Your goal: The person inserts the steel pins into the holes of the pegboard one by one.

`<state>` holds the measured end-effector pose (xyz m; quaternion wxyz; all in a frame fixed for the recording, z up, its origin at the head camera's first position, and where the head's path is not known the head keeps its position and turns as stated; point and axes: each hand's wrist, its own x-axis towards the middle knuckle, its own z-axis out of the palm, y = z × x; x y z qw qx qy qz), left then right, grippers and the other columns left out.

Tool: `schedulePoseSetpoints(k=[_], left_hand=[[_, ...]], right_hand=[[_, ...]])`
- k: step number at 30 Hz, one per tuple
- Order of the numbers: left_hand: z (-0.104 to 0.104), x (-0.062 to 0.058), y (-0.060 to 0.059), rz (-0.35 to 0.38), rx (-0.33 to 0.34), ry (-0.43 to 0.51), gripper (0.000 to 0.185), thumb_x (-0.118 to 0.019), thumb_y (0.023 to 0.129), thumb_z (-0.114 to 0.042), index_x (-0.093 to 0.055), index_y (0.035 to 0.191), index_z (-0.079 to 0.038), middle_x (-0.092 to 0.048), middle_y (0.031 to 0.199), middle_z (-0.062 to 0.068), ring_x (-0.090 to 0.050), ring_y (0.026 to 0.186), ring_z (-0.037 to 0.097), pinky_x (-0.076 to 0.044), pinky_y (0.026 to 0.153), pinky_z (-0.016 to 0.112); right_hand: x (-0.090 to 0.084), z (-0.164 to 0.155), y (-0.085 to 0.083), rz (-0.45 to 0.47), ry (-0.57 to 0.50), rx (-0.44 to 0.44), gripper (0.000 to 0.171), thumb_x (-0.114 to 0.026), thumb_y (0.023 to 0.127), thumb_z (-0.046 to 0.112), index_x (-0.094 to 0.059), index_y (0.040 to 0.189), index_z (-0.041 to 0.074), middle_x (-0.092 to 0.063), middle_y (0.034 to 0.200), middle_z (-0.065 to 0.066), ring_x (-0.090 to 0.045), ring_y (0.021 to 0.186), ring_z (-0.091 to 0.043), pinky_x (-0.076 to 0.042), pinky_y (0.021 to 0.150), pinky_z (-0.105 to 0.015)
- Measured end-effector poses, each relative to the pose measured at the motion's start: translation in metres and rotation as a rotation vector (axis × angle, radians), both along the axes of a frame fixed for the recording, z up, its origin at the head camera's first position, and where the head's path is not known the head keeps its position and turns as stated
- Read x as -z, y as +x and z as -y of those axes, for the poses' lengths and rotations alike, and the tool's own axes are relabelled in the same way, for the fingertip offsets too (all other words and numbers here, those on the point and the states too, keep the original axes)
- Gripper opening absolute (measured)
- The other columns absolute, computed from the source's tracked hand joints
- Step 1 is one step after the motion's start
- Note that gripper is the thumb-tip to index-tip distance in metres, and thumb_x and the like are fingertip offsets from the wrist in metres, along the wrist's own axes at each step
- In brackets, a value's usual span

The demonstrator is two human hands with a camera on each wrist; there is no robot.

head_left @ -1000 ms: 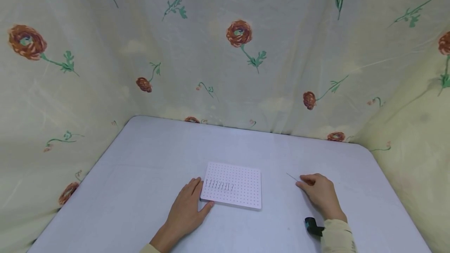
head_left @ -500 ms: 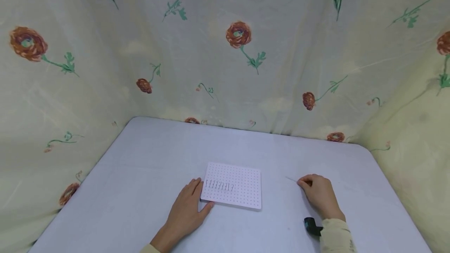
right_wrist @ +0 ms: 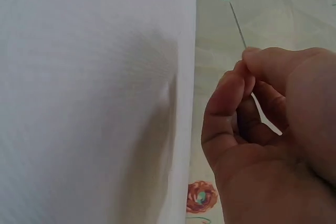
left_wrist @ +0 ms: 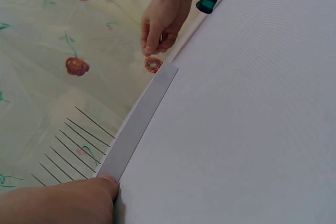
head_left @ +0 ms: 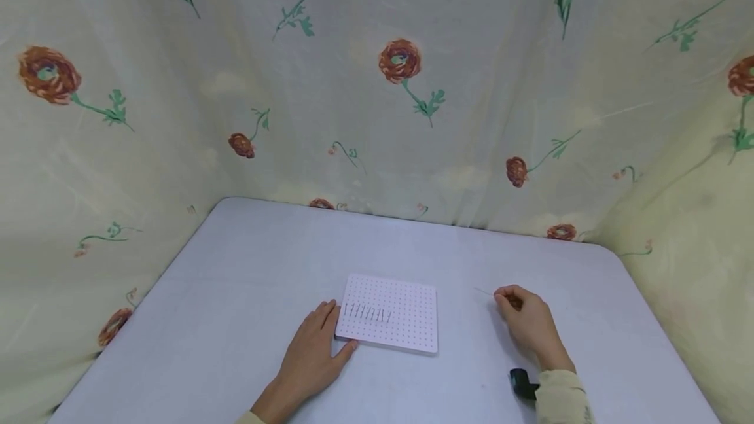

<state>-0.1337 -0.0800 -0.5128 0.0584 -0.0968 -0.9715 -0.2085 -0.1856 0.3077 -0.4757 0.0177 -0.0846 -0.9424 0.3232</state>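
A white pegboard with rows of small holes lies on the table. Several thin metal pins stand in a row in its left part; the left wrist view shows them jutting from the board. My left hand rests at the board's near left corner, fingers straight along the left side, thumb against the front edge. To the right of the board, my right hand pinches one thin metal pin between thumb and fingertips, above the table. The pin's free end points left and away in the head view.
The white-covered table runs back to a flowered curtain, which also hangs at both sides. A dark, curved device sits at the right wrist, beside the sleeve.
My right hand has closed its fingertips more tightly on the pin and risen slightly, moving a little left. The left hand and the pegboard have stayed in place.
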Motion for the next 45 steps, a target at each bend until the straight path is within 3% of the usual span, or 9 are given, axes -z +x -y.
schedulePoseSetpoints(k=[8,16,20,26,29,37,45], left_hand=[[0.001,-0.001,0.001,-0.013,0.009,0.006,0.076,-0.060,0.085,-0.053,-0.041,0.141,-0.006,-0.037,0.150,0.010,-0.030,0.142,0.029,-0.026,0.117,0.047],[0.001,0.000,0.000,-0.018,0.012,0.008,0.076,-0.060,0.085,-0.053,-0.041,0.142,-0.006,-0.037,0.150,0.009,-0.030,0.142,0.028,-0.026,0.117,0.046],[0.001,0.001,0.000,-0.013,0.006,0.008,0.076,-0.061,0.085,-0.053,-0.041,0.142,-0.007,-0.037,0.150,0.009,-0.030,0.142,0.028,-0.027,0.117,0.046],[0.000,0.002,0.000,-0.006,0.000,0.000,0.077,-0.061,0.084,-0.054,-0.040,0.142,-0.007,-0.036,0.151,0.009,-0.029,0.143,0.028,-0.026,0.117,0.046],[0.000,0.002,0.000,-0.005,-0.002,-0.004,0.077,-0.061,0.084,-0.054,-0.040,0.142,-0.007,-0.036,0.151,0.009,-0.029,0.143,0.028,-0.026,0.117,0.046],[0.001,0.003,-0.001,-0.018,0.010,0.000,0.077,-0.059,0.085,-0.055,-0.040,0.142,-0.007,-0.037,0.150,0.009,-0.030,0.142,0.028,-0.026,0.117,0.046],[0.001,0.001,0.000,-0.013,0.006,0.003,0.077,-0.060,0.085,-0.054,-0.040,0.142,-0.007,-0.037,0.150,0.009,-0.030,0.142,0.028,-0.027,0.117,0.046]], right_hand=[[-0.004,0.001,0.001,0.057,-0.089,0.040,0.043,-0.043,0.097,0.046,-0.062,0.116,0.012,-0.062,0.106,-0.007,-0.054,0.088,-0.017,-0.046,0.069,-0.025],[-0.005,0.002,0.000,0.066,-0.098,0.076,0.057,-0.041,0.093,0.059,-0.062,0.107,0.007,-0.060,0.090,-0.006,-0.051,0.079,-0.017,-0.043,0.063,-0.026],[-0.004,0.002,0.000,0.049,-0.137,0.086,0.051,-0.045,0.093,0.055,-0.060,0.101,0.008,-0.064,0.094,-0.005,-0.055,0.081,-0.013,-0.045,0.065,-0.022],[-0.001,0.001,-0.001,-0.051,-0.245,0.067,0.033,-0.052,0.096,0.038,-0.058,0.099,0.006,-0.069,0.109,-0.010,-0.066,0.083,0.001,-0.053,0.073,-0.012],[0.002,0.001,-0.001,-0.089,-0.302,0.056,0.029,-0.054,0.096,0.032,-0.055,0.098,0.004,-0.067,0.112,-0.014,-0.067,0.083,0.003,-0.056,0.076,-0.015],[0.002,0.002,-0.001,-0.164,-0.388,0.084,0.032,-0.056,0.094,0.034,-0.051,0.101,0.002,-0.072,0.099,-0.014,-0.072,0.078,-0.007,-0.058,0.074,-0.023],[-0.002,0.011,-0.001,-0.237,-0.384,0.137,0.026,-0.058,0.093,0.028,-0.053,0.098,0.004,-0.072,0.097,-0.015,-0.070,0.070,-0.003,-0.059,0.069,-0.025]])
